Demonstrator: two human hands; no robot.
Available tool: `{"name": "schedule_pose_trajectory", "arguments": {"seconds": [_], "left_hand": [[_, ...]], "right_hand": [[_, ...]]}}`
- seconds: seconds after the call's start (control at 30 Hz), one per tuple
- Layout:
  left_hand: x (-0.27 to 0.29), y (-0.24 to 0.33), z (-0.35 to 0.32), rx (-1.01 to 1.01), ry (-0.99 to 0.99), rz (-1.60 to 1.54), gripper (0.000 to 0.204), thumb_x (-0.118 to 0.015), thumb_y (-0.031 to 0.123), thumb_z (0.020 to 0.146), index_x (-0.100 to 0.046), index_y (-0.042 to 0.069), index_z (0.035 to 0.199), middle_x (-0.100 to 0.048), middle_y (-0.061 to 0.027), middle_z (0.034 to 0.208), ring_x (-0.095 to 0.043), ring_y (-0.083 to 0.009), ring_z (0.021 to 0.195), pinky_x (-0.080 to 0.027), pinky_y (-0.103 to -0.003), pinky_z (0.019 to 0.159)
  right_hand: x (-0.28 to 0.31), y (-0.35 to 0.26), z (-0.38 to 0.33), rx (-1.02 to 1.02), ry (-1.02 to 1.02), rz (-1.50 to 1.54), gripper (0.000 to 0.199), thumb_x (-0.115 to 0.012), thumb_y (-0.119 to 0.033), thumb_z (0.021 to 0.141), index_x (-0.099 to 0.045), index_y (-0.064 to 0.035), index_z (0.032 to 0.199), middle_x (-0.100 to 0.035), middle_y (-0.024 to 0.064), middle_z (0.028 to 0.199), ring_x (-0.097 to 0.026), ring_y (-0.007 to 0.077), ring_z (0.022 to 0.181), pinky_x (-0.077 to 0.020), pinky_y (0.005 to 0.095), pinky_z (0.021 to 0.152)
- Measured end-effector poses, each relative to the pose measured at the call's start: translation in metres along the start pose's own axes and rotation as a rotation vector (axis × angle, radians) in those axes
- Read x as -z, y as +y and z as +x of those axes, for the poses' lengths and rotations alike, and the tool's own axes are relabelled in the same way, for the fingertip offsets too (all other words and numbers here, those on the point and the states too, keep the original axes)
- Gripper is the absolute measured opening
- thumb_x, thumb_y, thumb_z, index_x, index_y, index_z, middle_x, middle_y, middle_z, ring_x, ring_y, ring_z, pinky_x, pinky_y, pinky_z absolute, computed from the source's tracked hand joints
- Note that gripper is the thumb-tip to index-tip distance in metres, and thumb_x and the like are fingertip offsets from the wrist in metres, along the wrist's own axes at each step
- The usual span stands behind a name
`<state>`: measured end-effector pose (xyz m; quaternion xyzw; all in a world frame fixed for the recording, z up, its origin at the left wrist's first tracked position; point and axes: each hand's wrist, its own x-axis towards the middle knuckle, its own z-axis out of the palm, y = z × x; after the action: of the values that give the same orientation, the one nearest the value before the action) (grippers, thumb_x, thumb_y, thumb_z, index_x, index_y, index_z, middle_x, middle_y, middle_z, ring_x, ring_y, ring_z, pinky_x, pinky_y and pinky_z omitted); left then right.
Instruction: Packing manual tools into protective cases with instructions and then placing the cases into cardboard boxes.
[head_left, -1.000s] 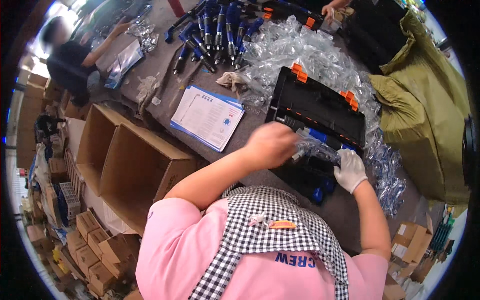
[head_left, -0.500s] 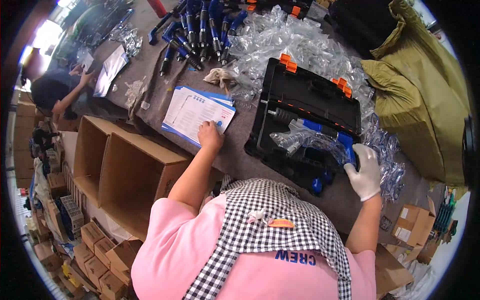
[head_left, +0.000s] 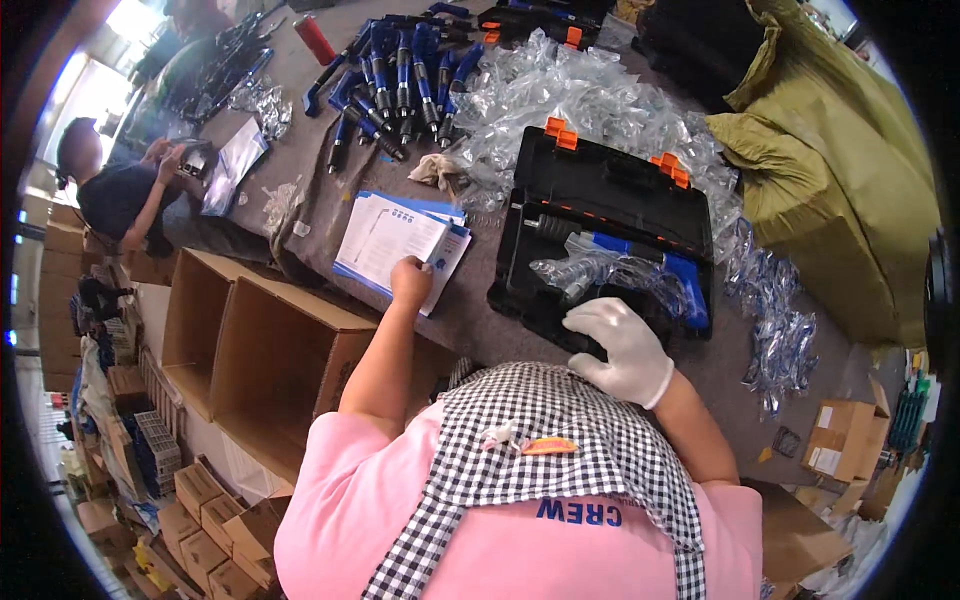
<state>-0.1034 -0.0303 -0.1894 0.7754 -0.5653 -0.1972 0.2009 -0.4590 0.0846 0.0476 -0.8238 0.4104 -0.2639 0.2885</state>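
Note:
My bare left hand pinches the right edge of a printed leaflet on a small stack. Another leaflet shows beneath, to the right. An open black plastic case with orange latches lies to the right, lid side away from me. Inside it rests a blue-and-black gun-shaped tool, beside clear plastic-wrapped parts. My right hand, in a white glove, hovers over the case's near edge with thumb and fingers apart. It covers that part of the case; no held thing shows.
Several similar blue-handled tools lie at the back, near a red cylinder. Clear plastic bags pile behind the case. Blue wrapped parts and an olive sack are right. Cardboard boxes stand left; a person works beyond.
My right hand has moved left from the tool's handle to the case's near edge. My left hand has shifted slightly, and the top leaflet has slid apart from one underneath.

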Motion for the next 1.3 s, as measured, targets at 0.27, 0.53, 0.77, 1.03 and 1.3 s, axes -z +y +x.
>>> {"name": "schedule_pose_trajectory", "arguments": {"seconds": [0.27,0.53,0.77,1.03,1.3], "left_hand": [[0.091,0.151,-0.021,-0.458,-0.023,-0.254,0.018,-0.070,0.012,0.073,-0.069,-0.001,0.086,-0.070,-0.0184,0.083,-0.068,-0.0327,0.083,-0.052,-0.039,0.077],[0.129,0.265,-0.018,-0.784,-0.851,-0.555,0.037,-0.070,0.018,0.084,-0.064,-0.002,0.114,-0.059,-0.0182,0.130,-0.051,-0.0281,0.128,-0.037,-0.037,0.107],[0.068,0.309,0.069,-0.866,-0.578,-0.266,0.039,-0.069,0.023,0.085,-0.063,-0.001,0.115,-0.064,-0.0210,0.117,-0.059,-0.0362,0.112,-0.046,-0.041,0.095],[0.014,0.341,0.086,-1.152,-0.835,-0.253,0.038,-0.068,0.025,0.086,-0.064,0.002,0.115,-0.058,-0.0191,0.128,-0.053,-0.0353,0.120,-0.043,-0.041,0.102],[0.007,0.345,0.062,-1.337,-0.867,-0.189,0.041,-0.065,0.030,0.087,-0.064,0.003,0.118,-0.057,-0.0191,0.130,-0.050,-0.0382,0.122,-0.041,-0.044,0.103]], "right_hand": [[-0.008,0.024,0.115,-0.442,-0.027,0.262,0.049,-0.065,-0.048,0.081,-0.063,0.0009,0.089,-0.065,0.0219,0.081,-0.066,0.0330,0.077,-0.0503,0.0374,0.068],[0.031,0.117,0.123,-0.872,0.439,0.931,0.025,-0.065,-0.011,0.082,-0.067,0.0073,0.100,-0.070,0.0143,0.096,-0.068,0.0239,0.085,-0.0528,0.0353,0.075],[0.109,0.212,0.053,-1.339,0.132,0.564,0.030,-0.073,-0.012,0.076,-0.067,-0.0034,0.105,-0.069,0.0091,0.096,-0.067,0.0219,0.083,-0.0536,0.0366,0.070],[0.131,0.238,0.041,-1.350,-0.311,0.446,0.023,-0.080,-0.019,0.071,-0.069,-0.0040,0.085,-0.059,0.0080,0.062,-0.047,0.0166,0.045,-0.0368,0.0308,0.042],[0.148,0.242,0.042,-1.215,-0.394,0.853,0.030,-0.079,-0.008,0.070,-0.070,-0.0037,0.098,-0.070,0.0050,0.082,-0.063,0.0139,0.061,-0.0426,0.0258,0.047]]}}
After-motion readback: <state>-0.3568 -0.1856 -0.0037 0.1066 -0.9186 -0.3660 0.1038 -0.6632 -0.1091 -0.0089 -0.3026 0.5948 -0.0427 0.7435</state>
